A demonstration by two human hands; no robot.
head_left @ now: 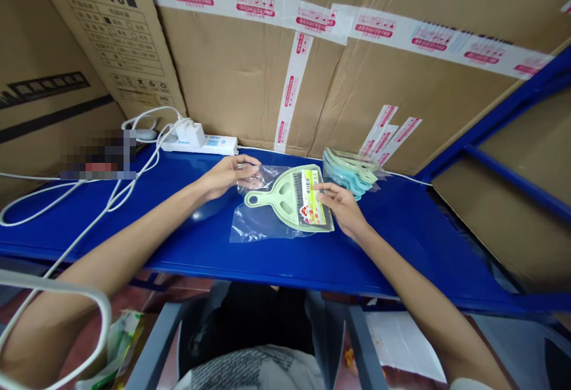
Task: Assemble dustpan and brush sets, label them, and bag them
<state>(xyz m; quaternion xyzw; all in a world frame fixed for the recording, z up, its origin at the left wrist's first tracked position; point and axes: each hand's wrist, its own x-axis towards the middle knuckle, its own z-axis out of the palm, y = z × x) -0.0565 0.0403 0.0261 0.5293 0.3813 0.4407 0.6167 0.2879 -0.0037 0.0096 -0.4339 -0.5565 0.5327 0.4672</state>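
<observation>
A pale green mini dustpan point(284, 189) with a dark-bristled brush point(296, 191) lies over the blue table, its handle pointing left. A yellow and white printed label point(312, 197) covers its wide right end. Around and under it spreads a clear plastic bag point(250, 223). My left hand point(226, 177) pinches the bag's upper left part between thumb and fingers. At the other side, my right hand point(342, 207) grips the dustpan's right edge, fingers over the label. Just behind that hand rests a stack of green and blue dustpans point(350, 173) in clear wrapping.
The blue table point(191, 253) backs onto taped cardboard point(241, 75). A white power strip point(223, 144) with plugs stands at the back left. Loose white cables point(107, 203) cross the left side, one looping near my left forearm. A blue metal frame point(495, 122) rises at right.
</observation>
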